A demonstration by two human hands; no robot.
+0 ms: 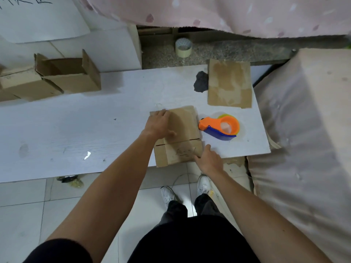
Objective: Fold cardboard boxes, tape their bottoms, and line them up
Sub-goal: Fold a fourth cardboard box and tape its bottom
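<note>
"Boxes, how many do I have?"

"You have one box (180, 133) under your hands and two folded boxes (68, 76) side by side at the far left of the table (76, 130), the outer one cut off by the frame. One cardboard sheet (229, 84) lies flat at the far right. There's one tape dispenser (220, 128), and one tape roll (183, 47) on the ledge beyond the table."

"Room to move?"

"Your box sits right at the table's near edge, toward its right end. The tape dispenser lies just beside its right side, and the cardboard sheet is farther back, apart. A wide stretch of white board runs from your left arm to the folded boxes."

"And my hands?"

"They're apart. Your left hand (158, 124) lies palm down on the box's far-left top. Your right hand (208, 159) touches the near-right corner; whether it pinches the flap, I can't tell."
</note>
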